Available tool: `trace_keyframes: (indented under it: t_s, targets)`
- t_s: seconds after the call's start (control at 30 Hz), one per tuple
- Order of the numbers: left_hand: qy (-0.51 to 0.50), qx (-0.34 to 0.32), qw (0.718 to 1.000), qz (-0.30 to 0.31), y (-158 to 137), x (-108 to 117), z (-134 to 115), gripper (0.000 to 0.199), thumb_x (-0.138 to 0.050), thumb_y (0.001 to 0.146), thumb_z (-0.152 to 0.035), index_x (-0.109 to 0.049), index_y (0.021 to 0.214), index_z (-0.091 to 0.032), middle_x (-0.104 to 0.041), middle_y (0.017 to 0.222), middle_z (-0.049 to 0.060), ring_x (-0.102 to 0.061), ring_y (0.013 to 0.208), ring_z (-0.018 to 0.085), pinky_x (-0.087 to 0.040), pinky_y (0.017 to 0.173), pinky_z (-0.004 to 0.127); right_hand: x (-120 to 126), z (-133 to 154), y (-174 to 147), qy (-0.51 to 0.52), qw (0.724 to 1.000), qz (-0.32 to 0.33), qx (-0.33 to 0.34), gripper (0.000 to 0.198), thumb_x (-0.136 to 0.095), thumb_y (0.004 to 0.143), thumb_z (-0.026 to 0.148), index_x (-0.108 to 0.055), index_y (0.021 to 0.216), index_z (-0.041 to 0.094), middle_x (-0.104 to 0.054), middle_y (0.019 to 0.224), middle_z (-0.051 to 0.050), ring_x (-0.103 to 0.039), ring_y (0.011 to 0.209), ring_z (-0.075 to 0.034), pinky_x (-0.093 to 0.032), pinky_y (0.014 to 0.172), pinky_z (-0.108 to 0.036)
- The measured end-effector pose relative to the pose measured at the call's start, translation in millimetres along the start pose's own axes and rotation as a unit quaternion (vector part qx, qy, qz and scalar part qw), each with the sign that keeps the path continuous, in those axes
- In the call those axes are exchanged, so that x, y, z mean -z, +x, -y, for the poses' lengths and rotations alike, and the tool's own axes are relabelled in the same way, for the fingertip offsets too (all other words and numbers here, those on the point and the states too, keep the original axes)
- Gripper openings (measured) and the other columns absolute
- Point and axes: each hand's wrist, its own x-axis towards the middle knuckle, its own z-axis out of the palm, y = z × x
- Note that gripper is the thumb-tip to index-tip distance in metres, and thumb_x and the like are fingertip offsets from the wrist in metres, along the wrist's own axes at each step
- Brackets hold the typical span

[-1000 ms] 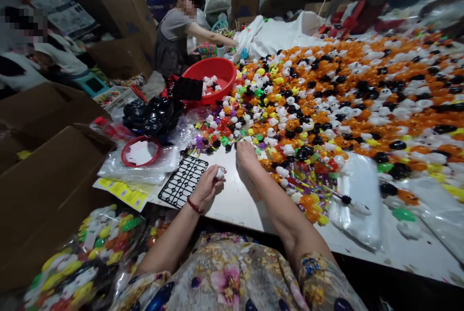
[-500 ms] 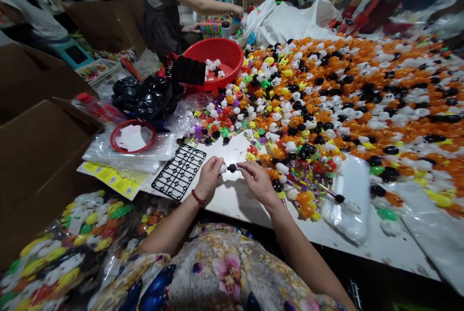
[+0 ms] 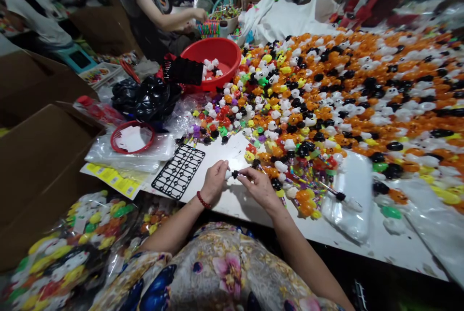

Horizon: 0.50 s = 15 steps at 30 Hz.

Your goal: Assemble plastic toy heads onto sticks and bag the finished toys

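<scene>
My left hand point(image 3: 213, 183) is closed, pinching a small white plastic piece point(image 3: 228, 175) over the white table. Against its right end sits a small black plastic piece point(image 3: 235, 174). The thumb and fingertips of my right hand point(image 3: 260, 189) are closed at the black piece's other side, and the fingers partly hide what they grip. Whether the white and black pieces are joined or only touching, I cannot tell. Left of my hands lies a black plastic grid point(image 3: 179, 171). Several small colourful plastic figures on striped sticks point(image 3: 290, 176) lie to the right of my right hand.
A large heap of orange, white and black plastic figures point(image 3: 355, 89) covers the table's right and back. A red basin point(image 3: 232, 55), a small red basket point(image 3: 150, 144) and clear bags point(image 3: 350, 195) stand around. Bagged figures point(image 3: 54, 262) lie lower left. Another person point(image 3: 152, 16) works behind.
Both my hands have shifted slightly right and down, with the small pieces still between them. The person behind has moved left and drawn an arm back.
</scene>
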Motion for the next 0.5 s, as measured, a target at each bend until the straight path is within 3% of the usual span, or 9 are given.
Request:
trace_keyframes:
  t_s: [0.13, 0.27, 0.4, 0.5]
  targets:
    - [0.112, -0.039, 0.993, -0.027, -6, -5, -1, 0.046, -0.03, 0.088, -0.057, -0.047, 0.062, -0.022, -0.045, 0.052, -0.002, -0.044, 0.054, 0.015, -0.033, 0.057, 0.028, -7, -4, -4, -0.01, 1.0, 0.008, 0.004, 0.015, -0.059, 0.081, 0.03, -0.069, 0.081, 0.019, -0.068, 0.07, 0.0, -0.057, 0.064, -0.015, -0.043, 0.061, -0.025]
    - [0.18, -0.023, 0.983, -0.042, -13, -15, 1, 0.047, -0.03, 0.089, -0.055, -0.044, 0.058, -0.023, -0.044, 0.051, -0.001, -0.041, 0.052, 0.015, -0.029, 0.057, 0.029, -21, -19, -13, -0.009, 1.0, -0.011, 0.003, 0.013, -0.057, 0.08, 0.027, -0.066, 0.074, 0.019, -0.065, 0.066, 0.0, -0.056, 0.063, -0.014, -0.042, 0.061, -0.025]
    - [0.118, 0.02, 0.993, -0.013, -10, -26, 4, 0.057, -0.033, 0.086, -0.065, -0.046, 0.05, -0.023, -0.046, 0.047, 0.0, -0.043, 0.051, 0.015, -0.031, 0.055, 0.029, -34, -35, -25, 0.073, 0.996, -0.033, -0.042, 0.015, -0.059, 0.079, 0.033, -0.064, 0.072, 0.02, -0.065, 0.064, 0.0, -0.057, 0.062, -0.015, -0.044, 0.059, -0.026]
    - [0.025, 0.056, 0.997, -0.042, -1, -34, 1, 0.065, -0.032, 0.08, -0.078, -0.048, 0.048, -0.023, -0.046, 0.045, 0.0, -0.046, 0.05, 0.016, -0.036, 0.054, 0.029, -33, -38, -29, 0.18, 0.978, -0.074, -0.076, 0.025, -0.062, 0.078, 0.044, -0.065, 0.081, 0.02, -0.07, 0.074, -0.002, -0.062, 0.07, -0.017, -0.05, 0.065, -0.03]
